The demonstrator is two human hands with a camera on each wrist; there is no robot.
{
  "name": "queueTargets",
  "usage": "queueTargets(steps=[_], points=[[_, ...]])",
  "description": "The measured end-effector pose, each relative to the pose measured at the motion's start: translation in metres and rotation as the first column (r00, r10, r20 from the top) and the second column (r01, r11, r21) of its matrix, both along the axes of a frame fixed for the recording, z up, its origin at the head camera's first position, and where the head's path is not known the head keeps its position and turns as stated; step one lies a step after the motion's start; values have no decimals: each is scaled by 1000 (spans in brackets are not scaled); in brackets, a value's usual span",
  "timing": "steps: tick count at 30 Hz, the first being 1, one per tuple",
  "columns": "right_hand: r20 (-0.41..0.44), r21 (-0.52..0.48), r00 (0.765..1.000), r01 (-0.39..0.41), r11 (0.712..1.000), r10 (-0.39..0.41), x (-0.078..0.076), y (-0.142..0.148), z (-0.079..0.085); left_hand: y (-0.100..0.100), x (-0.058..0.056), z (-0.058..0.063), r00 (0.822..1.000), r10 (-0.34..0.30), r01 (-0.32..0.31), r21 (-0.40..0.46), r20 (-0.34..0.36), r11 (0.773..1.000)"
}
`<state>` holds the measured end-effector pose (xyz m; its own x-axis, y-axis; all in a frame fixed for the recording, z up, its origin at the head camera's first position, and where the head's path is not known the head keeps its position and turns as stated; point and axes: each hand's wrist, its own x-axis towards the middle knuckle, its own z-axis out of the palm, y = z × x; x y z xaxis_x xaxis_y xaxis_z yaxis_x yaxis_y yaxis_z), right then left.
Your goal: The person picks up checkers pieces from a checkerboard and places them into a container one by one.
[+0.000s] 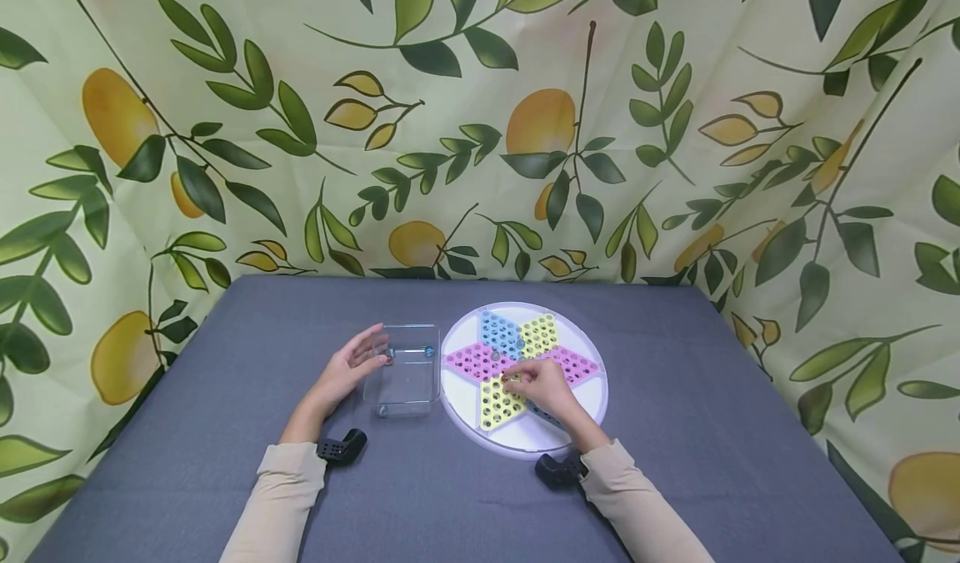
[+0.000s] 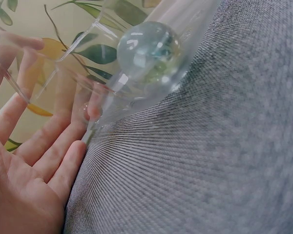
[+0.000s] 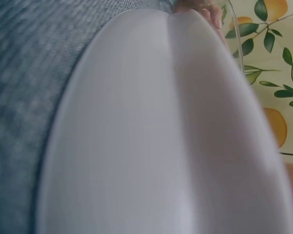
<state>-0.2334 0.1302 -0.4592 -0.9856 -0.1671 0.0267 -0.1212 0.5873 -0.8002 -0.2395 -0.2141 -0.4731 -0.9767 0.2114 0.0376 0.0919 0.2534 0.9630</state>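
My left hand (image 1: 351, 373) is at the left side of a clear plastic box (image 1: 402, 396), its fingers extended along the wall. Inside the box a few glass marbles show, one of them bluish (image 1: 429, 351); a large clear marble (image 2: 149, 51) fills part of the left wrist view. Over the middle of a round white Chinese checkers board (image 1: 465, 409), my right hand (image 1: 546, 386) pinches a small reddish marble (image 1: 506, 378) above the yellow point nearest me. The fingers hide some holes there. Only the board's pale rim (image 3: 122, 122) shows large in the right wrist view.
Box and board stand side by side on a grey cloth-covered table (image 1: 420, 496). Several marbles sit in the board's holes near the blue point (image 1: 495, 325). A leaf-and-fruit patterned curtain (image 1: 480, 171) hangs behind the table. Black cameras (image 1: 341, 446) are worn on both wrists.
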Motion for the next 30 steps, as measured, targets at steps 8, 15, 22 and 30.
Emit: queueTargets(steps=[8,15,22,30], points=[[15,-9,1000,5,1000,-5,0,0,2,0,0,-1,1000,-14,15,30,-18,999],[18,-16,1000,-3,1000,3,-1,1,3,0,0,0,1000,-2,2,14,3,1000],[30,-33,1000,4,999,-3,-2,1,3,-1,-1,0,1000,-1,1,21,7,1000],[52,-33,999,-1,999,3,-2,-1,10,0,-1,0,1000,-5,5,7,8,1000]])
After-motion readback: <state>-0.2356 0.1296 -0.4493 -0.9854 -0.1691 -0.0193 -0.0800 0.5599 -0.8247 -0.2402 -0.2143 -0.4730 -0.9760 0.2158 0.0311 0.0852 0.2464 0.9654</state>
